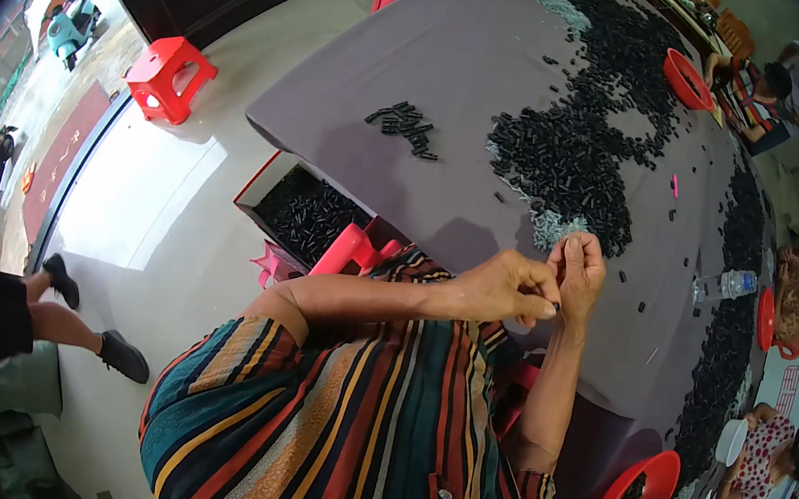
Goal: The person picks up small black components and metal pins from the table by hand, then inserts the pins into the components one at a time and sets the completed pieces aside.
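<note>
Just in front of my chest, my left hand (pixel 514 287) reaches in from the left with its thumb and fingers pinched. A tiny dark bit shows at its fingertips, too small to name. Right beside it, my right hand (pixel 576 271) is raised with thumb and forefinger pressed together; whatever they hold is hidden. Beyond both hands lies a big heap of short black cylinders (pixel 568 161) on the grey-covered table (pixel 365 53). Small pale blue-grey pieces (pixel 553 231) gather at the heap's near edge. A smaller group of black cylinders (pixel 403 127) lies farther left.
An open box of black cylinders (pixel 308 217) stands below the table edge at my left, near a red plastic piece (pixel 354 252). Red bowls (pixel 637 498) and a clear bottle (pixel 724 285) are to the right. Other people sit around the table. A red stool (pixel 170 78) stands on the floor.
</note>
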Demonstrator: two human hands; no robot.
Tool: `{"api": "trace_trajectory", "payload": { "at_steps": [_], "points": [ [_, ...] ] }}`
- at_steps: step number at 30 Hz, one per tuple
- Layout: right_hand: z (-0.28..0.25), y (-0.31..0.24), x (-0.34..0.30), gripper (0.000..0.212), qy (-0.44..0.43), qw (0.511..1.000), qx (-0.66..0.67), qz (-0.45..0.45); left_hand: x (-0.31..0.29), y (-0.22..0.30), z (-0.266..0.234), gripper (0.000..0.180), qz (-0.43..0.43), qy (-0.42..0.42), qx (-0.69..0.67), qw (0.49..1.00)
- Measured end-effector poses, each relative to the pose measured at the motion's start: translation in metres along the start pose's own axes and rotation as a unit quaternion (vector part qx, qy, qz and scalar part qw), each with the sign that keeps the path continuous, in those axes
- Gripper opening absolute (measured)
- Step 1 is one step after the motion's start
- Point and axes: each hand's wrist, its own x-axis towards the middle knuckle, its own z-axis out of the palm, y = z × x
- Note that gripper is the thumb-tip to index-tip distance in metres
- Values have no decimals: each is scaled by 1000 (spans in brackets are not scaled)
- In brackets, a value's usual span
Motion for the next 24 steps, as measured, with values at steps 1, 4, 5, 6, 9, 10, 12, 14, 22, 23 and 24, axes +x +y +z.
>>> {"api": "trace_trajectory", "payload": {
  "at_steps": [1,4,5,6,9,10,12,14,22,23,24],
  "points": [
    [-1,-4,-1,14,5,1000,11,-7,1,3,-1,8,2,8,-12,1000],
    [2,-10,-3,13,5,1000,10,-20,6,3,-9,10,29,31,-13,999],
    [1,-13,-4,12,2,1000,0,-26,8,3,-9,12,36,37,-4,999],
    [3,-15,-5,12,4,1000,0,-28,9,4,-10,12,36,35,-3,999],
    [14,-29,-11,9,-16,999,-27,-26,14,9,-12,11,46,74,-13,996],
    [17,-34,-11,9,-14,999,-29,-27,15,11,-12,11,47,72,-13,996],
    [21,-40,-11,9,0,997,-57,-44,16,17,-13,11,62,85,-25,994],
    [21,-44,-11,10,1,997,-50,-55,18,22,-13,10,61,92,-28,993],
    [13,-38,-25,14,-20,998,23,-49,11,11,-18,7,49,94,-28,994],
    [14,-38,-25,14,-35,998,13,-54,11,13,-17,7,43,93,-19,995],
    [14,-39,-26,15,-51,997,3,-60,10,14,-16,8,38,91,-10,995]
  ]
}}
